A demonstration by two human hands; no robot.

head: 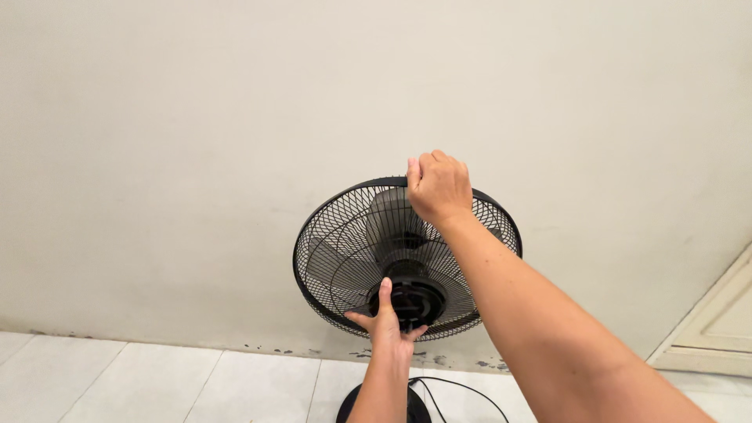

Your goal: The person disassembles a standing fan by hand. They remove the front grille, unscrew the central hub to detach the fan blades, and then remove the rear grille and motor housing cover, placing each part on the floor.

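A black standing fan (345, 251) faces the wall, its wire cage and grey blades seen from behind. My right hand (437, 186) is closed over the top rim of the cage. My left hand (388, 323) reaches up from below and cups the black motor housing (415, 298) at the back of the fan, thumb up along its left side. The fan's round base (348, 407) shows at the bottom edge, partly hidden by my left forearm.
A plain off-white wall (196, 157) stands close behind the fan. Pale floor tiles (157, 384) run along its foot. A black power cord (462, 388) loops on the floor to the right of the base. A cream door frame (721, 321) sits at the far right.
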